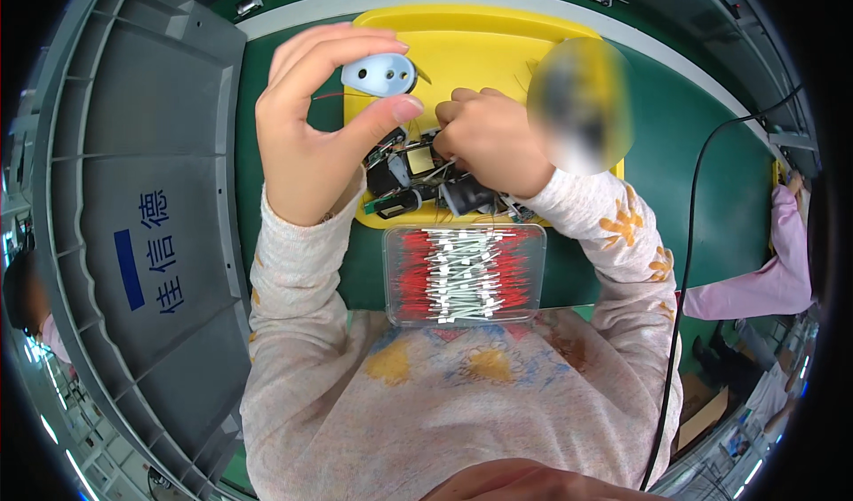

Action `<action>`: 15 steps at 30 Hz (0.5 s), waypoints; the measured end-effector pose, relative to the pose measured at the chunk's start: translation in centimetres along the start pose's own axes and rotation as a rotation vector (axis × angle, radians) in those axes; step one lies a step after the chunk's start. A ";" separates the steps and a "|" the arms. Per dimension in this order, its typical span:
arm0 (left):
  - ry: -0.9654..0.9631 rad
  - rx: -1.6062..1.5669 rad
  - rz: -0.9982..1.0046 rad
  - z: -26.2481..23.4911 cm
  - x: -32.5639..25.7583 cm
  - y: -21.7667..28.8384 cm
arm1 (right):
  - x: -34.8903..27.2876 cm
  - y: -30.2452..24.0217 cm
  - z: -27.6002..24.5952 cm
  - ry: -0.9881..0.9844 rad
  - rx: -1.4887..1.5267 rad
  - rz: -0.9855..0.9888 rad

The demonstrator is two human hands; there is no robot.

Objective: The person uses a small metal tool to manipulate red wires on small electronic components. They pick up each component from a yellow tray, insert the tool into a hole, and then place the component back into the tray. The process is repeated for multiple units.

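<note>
My left hand [302, 150] is closed around a light blue oval plastic shell [378, 75], thumb below and fingers above. Dark holes show on the shell's face, and a thin red wire trails beside it. To its right, my right hand [489, 141] is curled, fingers bent down over a heap of black parts with thin wires [395, 177]. Whatever those fingers grip is hidden under the hand. The heap lies in the near part of a yellow tray [462, 39]. A round blurred patch covers the tray's right side.
Close to my body, a clear plastic box [388, 279] holds many red-and-white wire leads [466, 274]. A large grey crate [151, 181] stands at left. A black cable [693, 199] runs down the right. Small motor-like parts [251, 3] lie beyond the tray. Another person's pink sleeve [755, 279] shows far right.
</note>
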State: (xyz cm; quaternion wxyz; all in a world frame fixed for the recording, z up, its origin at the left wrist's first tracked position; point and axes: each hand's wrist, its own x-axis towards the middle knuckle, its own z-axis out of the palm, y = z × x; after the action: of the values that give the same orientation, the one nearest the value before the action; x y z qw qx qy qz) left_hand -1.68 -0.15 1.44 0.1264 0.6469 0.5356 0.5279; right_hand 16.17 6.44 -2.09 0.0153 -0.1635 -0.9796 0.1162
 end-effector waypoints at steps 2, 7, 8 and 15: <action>-0.001 -0.137 -0.099 0.6 -0.1 0.6 | -0.8 0.3 -0.3 0.105 0.075 0.017; 0.039 -0.223 -0.138 1.3 -0.9 1.2 | -4.1 0.8 -5.3 0.465 0.667 0.212; 0.033 -0.203 -0.118 1.5 -1.2 1.0 | -4.7 0.5 -5.6 0.575 0.892 0.281; -0.108 -0.053 0.156 2.0 -1.7 1.3 | -4.4 -1.8 -4.4 1.040 1.244 -0.004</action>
State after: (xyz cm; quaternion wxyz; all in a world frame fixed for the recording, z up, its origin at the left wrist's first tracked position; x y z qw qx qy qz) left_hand 0.94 -1.26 0.60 0.1308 0.7107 0.4617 0.5144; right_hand 20.10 4.37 2.68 0.5571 -0.1565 -0.6034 0.5486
